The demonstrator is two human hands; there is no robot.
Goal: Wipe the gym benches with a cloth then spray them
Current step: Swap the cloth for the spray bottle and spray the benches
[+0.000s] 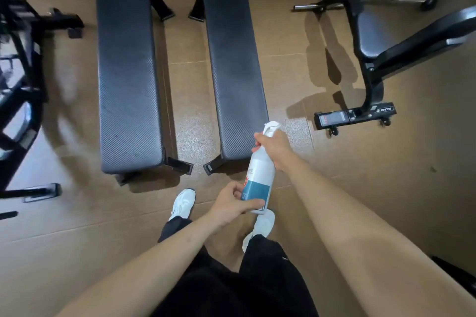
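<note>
- Your right hand (270, 147) grips the top of the spray bottle (260, 175); your left hand (231, 207) holds its bottom.
- The right bench (231, 59) runs away from you, near end beside your right hand; the left bench (128, 59) is further off.

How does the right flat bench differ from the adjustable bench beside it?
The flat bench has one long level pad; the adjustable bench has a separate seat and tilted back pad. The flat bench stands on plain feet; the adjustable bench has small wheels. The spray bottle is nearer the flat bench. Both are black-padded.
</note>
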